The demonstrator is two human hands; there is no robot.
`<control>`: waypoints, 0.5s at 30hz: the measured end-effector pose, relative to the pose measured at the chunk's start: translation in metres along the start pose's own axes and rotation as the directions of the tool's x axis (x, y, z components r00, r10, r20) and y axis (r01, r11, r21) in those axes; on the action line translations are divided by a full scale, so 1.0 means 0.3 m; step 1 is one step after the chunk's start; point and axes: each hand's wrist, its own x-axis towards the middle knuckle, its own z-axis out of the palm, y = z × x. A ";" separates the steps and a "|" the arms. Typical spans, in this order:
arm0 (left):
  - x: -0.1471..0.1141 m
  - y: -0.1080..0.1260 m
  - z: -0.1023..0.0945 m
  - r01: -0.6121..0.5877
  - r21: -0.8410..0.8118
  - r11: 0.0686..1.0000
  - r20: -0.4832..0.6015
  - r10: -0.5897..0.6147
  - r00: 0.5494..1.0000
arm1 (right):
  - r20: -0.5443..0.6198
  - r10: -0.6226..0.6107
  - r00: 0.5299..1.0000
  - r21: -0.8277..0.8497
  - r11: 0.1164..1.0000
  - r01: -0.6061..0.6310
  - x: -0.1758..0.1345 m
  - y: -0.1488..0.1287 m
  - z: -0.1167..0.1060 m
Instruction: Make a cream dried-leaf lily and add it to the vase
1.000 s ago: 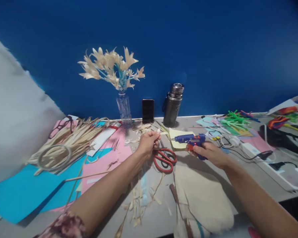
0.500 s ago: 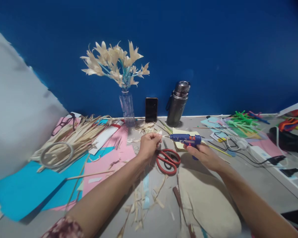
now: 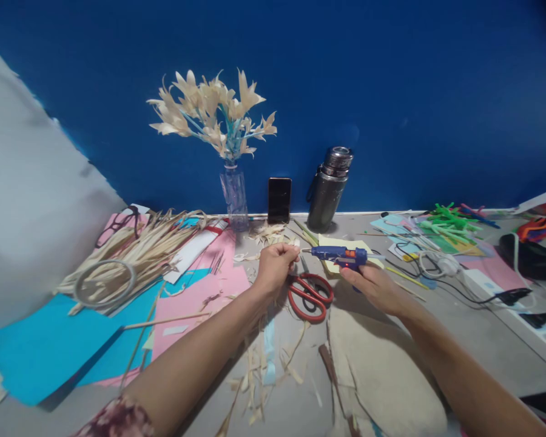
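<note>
In my right hand (image 3: 373, 285) is a blue hot glue gun (image 3: 339, 255) with a small red light, its nozzle pointing left. My left hand (image 3: 277, 264) is closed in a pinch just off the nozzle tip; a small pale bit shows at the fingertips, too small to name. Red-handled scissors (image 3: 310, 297) lie on the table right below, between both hands. A sheet of pale yellow paper (image 3: 332, 266) lies behind the glue gun. Pale scraps of dried husk (image 3: 257, 364) and a light blue strip (image 3: 269, 346) are scattered nearer to me.
At the back stand a clear bottle (image 3: 235, 197) of husk flowers (image 3: 218, 109), a phone (image 3: 279, 200) and a steel flask (image 3: 330, 191). Dried husks (image 3: 159, 249), a tape ring (image 3: 104, 284) and blue paper (image 3: 50, 340) lie left. A power strip (image 3: 505, 303) with cords lies right.
The view has shifted very slightly, so things sit a little farther right in the picture. Both hands and the glue gun keep nearly the same pose.
</note>
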 end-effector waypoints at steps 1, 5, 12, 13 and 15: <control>0.000 0.000 -0.001 -0.001 0.000 1.000 0.000 0.001 1.000 | 0.001 -0.002 1.000 0.003 1.000 0.002 0.000 -0.001 0.000; 0.003 -0.001 -0.005 0.009 -0.019 1.000 0.005 -0.009 1.000 | 0.003 0.000 1.000 0.010 1.000 0.000 -0.003 -0.003 -0.001; 0.001 0.000 -0.003 0.031 -0.023 0.999 0.011 -0.031 0.999 | -0.016 0.015 1.000 -0.012 1.000 -0.015 -0.007 -0.009 -0.004; 0.000 0.000 -0.002 0.033 -0.028 0.999 0.016 -0.033 0.999 | -0.018 0.008 1.000 -0.017 1.000 -0.009 -0.005 -0.010 -0.003; 0.000 0.000 -0.001 0.035 -0.032 0.999 0.022 -0.035 0.999 | -0.030 -0.003 1.000 -0.028 1.000 0.002 -0.003 -0.011 -0.001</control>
